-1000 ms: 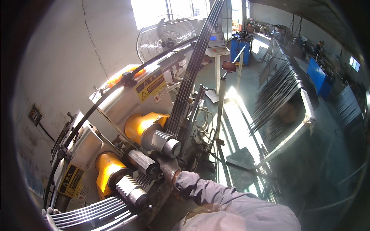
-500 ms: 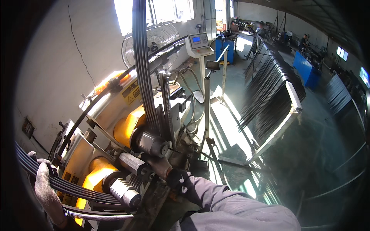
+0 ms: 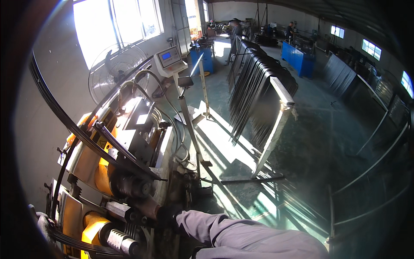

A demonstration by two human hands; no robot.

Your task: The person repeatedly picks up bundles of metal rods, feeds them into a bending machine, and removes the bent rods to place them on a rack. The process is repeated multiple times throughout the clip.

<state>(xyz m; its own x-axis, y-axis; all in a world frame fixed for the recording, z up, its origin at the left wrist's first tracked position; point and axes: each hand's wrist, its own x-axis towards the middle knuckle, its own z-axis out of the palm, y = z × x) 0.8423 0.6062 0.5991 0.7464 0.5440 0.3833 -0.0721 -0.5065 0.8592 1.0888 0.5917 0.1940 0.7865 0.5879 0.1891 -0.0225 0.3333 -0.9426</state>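
At the lower left, my left hand (image 3: 43, 225), in a grey work glove, is closed around a bundle of long, thin black tubes (image 3: 82, 245). The bundle passes in front of the lower ridged steel roller (image 3: 121, 242). Another length of black tubes (image 3: 58, 108) arcs from the upper left down to the upper roller (image 3: 131, 183), beside a spring-covered length (image 3: 118, 142). My right arm reaches in from the lower right in a grey sleeve. My right hand (image 3: 152, 209) is by the hexagonal steel bar (image 3: 118, 210) between the rollers; shadow and blur hide its fingers.
A control box (image 3: 170, 60) on a post stands behind the machine, with a wire fan (image 3: 118, 71) to its left. Many black tubes (image 3: 254, 82) hang over a metal rack (image 3: 276, 134) at centre right. Blue benches (image 3: 297, 58) and two people are farther back.
My view has turned, shifting the machine left and down in the picture. The upright tubes now lean left in an arc, and the spring-covered length has tilted too. My left hand keeps its hold.
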